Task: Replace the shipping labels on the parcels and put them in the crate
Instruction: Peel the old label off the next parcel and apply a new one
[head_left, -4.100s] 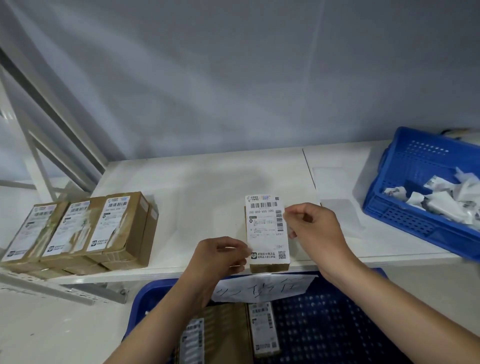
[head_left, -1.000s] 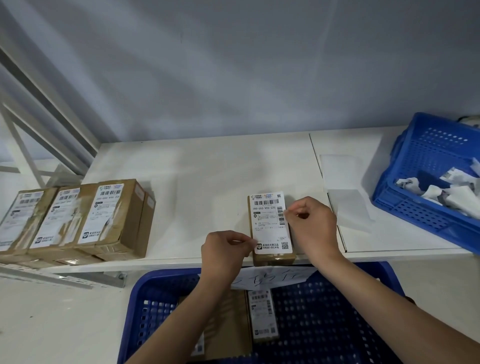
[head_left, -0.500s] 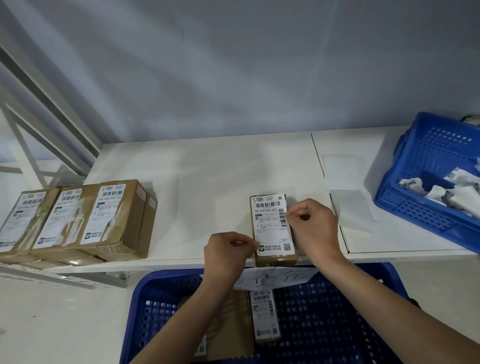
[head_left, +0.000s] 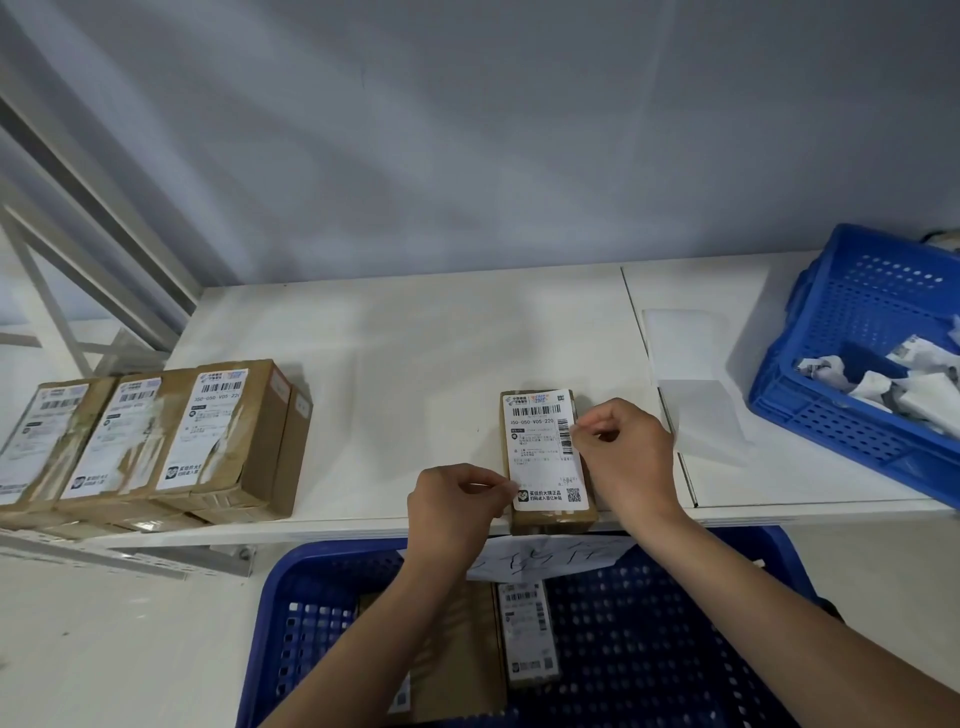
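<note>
A small brown parcel (head_left: 551, 514) lies near the front edge of the white table (head_left: 405, 364), and a white shipping label (head_left: 545, 452) lies on its top. My left hand (head_left: 457, 504) pinches the label's lower left edge. My right hand (head_left: 623, 452) pinches its right edge near the upper barcode. Below the table stands a blue crate (head_left: 649, 634) with labelled parcels (head_left: 527, 631) inside and a handwritten paper sign (head_left: 550, 556) on its rim.
Three labelled brown parcels (head_left: 156, 436) lie side by side at the table's left end. Two blank backing sheets (head_left: 691, 374) lie right of my hands. A blue bin (head_left: 852, 364) of crumpled old labels sits at the far right. A metal rack frame (head_left: 78, 249) stands at the left.
The label, held above the parcel four seconds ago, now lies on the parcel's top. In the last second my hands have hardly moved.
</note>
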